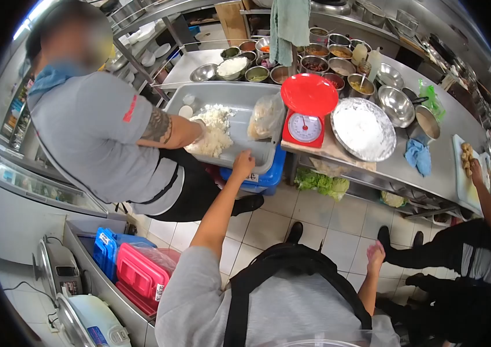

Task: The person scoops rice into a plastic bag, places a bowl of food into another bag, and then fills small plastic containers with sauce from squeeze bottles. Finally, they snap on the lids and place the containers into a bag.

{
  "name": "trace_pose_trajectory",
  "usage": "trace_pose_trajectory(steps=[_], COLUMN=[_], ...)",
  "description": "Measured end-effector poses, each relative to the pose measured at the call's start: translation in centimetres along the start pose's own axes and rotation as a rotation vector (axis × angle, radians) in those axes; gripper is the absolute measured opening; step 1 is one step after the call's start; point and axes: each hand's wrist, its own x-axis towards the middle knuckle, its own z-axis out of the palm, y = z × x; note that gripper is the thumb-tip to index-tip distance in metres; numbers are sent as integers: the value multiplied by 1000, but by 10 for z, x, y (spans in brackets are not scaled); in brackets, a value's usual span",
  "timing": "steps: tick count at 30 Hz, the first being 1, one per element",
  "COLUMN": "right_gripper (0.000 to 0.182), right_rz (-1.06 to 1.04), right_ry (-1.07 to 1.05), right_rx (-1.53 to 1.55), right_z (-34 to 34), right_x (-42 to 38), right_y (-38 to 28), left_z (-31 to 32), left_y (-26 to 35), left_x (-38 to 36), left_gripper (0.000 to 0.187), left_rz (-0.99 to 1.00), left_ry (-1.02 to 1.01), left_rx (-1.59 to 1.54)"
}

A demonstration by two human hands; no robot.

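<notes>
My left hand [244,163] is closed at the near rim of a large grey tub [190,91], and seems to grip it. In the tub lie a heap of white chopped food [217,130] and a clear plastic bag of pale food [264,118]. A co-worker's hand [198,134] reaches into the heap. My right hand [375,254] hangs low over the floor beside my body, holding nothing, its fingers loosely apart. A red kitchen scale [306,126] with a red pan stands just right of the tub.
A blue lidded box [268,180] sits under the tub. On the steel counter are a wide floury bowl [364,128], several ingredient pots and a blue cloth [417,156]. At right, another person's hand [476,171] is by ginger [466,157] on a cutting board.
</notes>
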Motion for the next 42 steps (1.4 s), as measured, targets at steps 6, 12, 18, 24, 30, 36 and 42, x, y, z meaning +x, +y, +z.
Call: trace_pose_trajectory(steps=[6, 12, 18, 24, 30, 36, 42], right_gripper=[29, 34, 33, 32, 31, 31, 31], right_rz=[270, 211, 275, 363, 406, 367, 315], right_ry=[143, -99, -16, 52, 123, 3, -36], right_rx=[-113, -397, -412, -424, -423, -479, -469], right_z=[-48, -57, 20, 61, 103, 124, 121], right_x=[4, -41, -66, -95, -111, -100, -79], right_y=[77, 130, 77, 48, 6, 10, 28], left_z=[31, 37, 43, 46, 38, 43, 58], left_y=[-14, -25, -33, -60, -61, -60, -63], left_x=[94, 157, 197, 196, 204, 205, 212], left_gripper=[38, 25, 20, 22, 16, 14, 26], left_rz=[-38, -112, -157, -45, 4, -45, 65], left_ry=[132, 312, 142, 202, 22, 51, 66], left_rx=[143, -5, -101, -209, -167, -71, 68])
